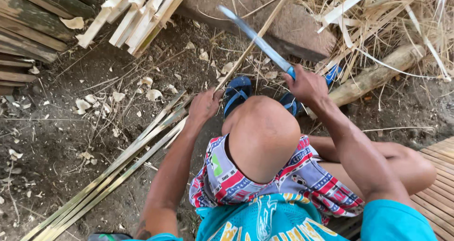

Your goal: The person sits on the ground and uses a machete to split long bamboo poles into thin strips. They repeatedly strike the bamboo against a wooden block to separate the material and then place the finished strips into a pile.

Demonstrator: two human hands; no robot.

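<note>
My right hand grips the blue handle of a long knife, its blade pointing up and to the left. My left hand holds a thin bamboo strip that slants up toward the top of the view and crosses under the blade. My raised knee sits between the two hands, above blue sandals.
A bundle of long green bamboo strips lies on the dirt at my left. Pale split slats and dark planks lie at top left. A flat stone, a log and dry shavings lie ahead. Wooden slats are at right.
</note>
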